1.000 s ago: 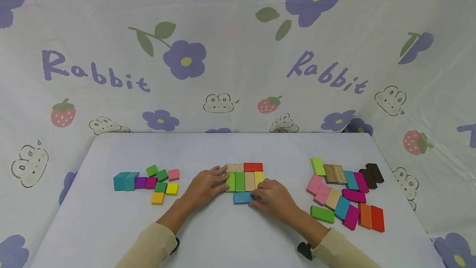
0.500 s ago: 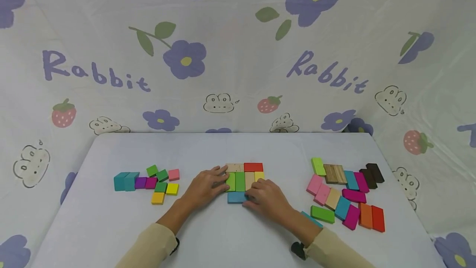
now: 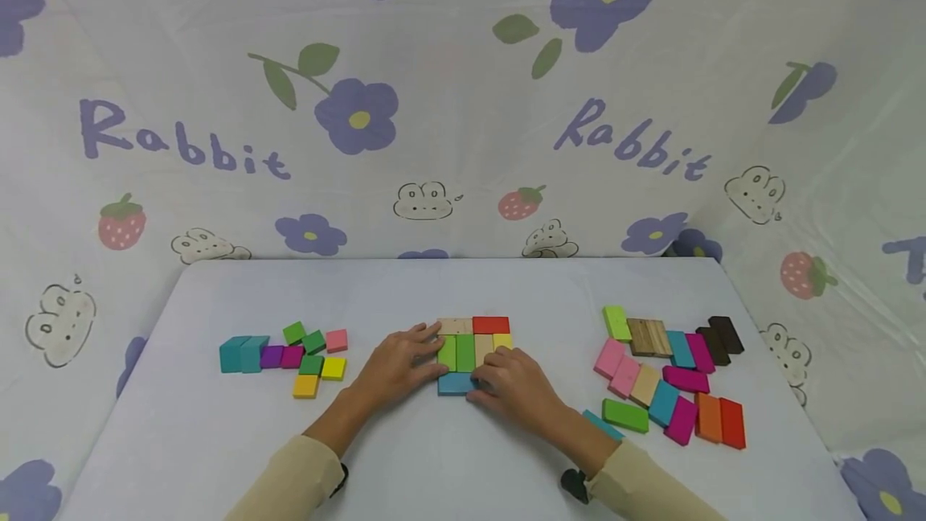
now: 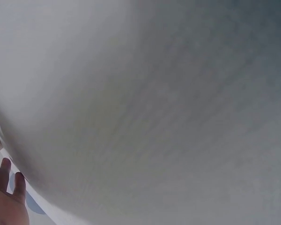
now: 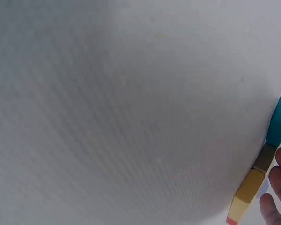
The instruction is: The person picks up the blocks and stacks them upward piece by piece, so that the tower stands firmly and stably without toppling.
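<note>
In the head view a flat rectangle of coloured wooden blocks lies mid-table. A natural wood block and a red block form its back row. Light green, green, natural and yellow blocks stand side by side before them. A blue block lies crosswise along the front. My right hand pinches its right end between thumb and fingers, covering that end. My left hand rests with extended fingers against the group's left side. In the right wrist view the blue block touches my fingers.
To the left sit small cubes, among them teal, purple and yellow ones. Several flat blocks lie to the right, including a lime one and a red one. A teal block shows partly behind my right forearm.
My right hand has slid left with the blue block, whose left end now lines up with the group's left side. The left hand has stayed in place.
</note>
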Available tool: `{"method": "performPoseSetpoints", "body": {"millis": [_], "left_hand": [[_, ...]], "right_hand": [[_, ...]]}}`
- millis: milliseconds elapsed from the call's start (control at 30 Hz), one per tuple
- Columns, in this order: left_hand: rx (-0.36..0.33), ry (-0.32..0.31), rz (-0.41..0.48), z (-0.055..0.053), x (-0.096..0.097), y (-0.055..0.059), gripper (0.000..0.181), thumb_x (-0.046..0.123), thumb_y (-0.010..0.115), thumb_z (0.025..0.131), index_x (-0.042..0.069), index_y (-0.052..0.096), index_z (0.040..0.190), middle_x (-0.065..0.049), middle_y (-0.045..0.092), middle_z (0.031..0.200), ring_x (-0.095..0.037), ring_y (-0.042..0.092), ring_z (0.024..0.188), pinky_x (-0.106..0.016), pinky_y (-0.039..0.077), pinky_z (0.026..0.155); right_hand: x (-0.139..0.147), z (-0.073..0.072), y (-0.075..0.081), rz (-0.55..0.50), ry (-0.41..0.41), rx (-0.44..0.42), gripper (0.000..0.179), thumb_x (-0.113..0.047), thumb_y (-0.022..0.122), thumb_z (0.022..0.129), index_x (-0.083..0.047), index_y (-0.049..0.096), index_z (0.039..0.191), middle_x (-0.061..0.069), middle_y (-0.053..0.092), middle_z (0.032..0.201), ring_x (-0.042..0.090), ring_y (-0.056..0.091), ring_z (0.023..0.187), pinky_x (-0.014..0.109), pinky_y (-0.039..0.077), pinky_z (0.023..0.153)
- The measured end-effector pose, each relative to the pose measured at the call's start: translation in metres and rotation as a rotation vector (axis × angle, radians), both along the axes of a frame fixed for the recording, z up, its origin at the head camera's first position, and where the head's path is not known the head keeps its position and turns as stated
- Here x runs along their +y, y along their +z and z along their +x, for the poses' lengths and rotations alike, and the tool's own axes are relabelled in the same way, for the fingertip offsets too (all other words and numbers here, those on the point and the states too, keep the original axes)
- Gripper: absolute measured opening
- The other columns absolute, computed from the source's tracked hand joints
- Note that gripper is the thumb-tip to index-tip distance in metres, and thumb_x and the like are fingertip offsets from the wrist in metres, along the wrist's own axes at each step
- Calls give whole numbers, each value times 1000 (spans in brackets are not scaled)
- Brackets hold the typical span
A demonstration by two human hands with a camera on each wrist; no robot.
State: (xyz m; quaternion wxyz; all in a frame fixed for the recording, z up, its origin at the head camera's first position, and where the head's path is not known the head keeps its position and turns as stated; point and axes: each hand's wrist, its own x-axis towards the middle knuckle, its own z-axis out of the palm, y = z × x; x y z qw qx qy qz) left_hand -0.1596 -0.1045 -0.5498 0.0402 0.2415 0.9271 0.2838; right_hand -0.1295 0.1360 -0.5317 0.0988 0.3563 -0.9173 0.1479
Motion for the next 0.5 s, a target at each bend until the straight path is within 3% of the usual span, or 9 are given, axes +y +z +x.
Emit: {"method": "performPoseSetpoints", "body": {"millis": [200,500], "left_hand": [[9,-4,6,0,1,-1,57,42,72,90,13,59,137,0,47,151,-27,41,141,-52,37,112],[22,-16,5,-1,-1,-1,57,42,72,90,12,59,137,-1,48,150,-28,42,141,-51,37,112]], "right_hand": [[25,4,11,-36,-14,-48,30,-33,84,81,-16,77,105,-6,73,96,11,61,90,30,53,80],[101,29,23,-88,-184,-209,34,-23,87,78,-12,76,109,-6,73,98,13,65,93,32,59,80]]}}
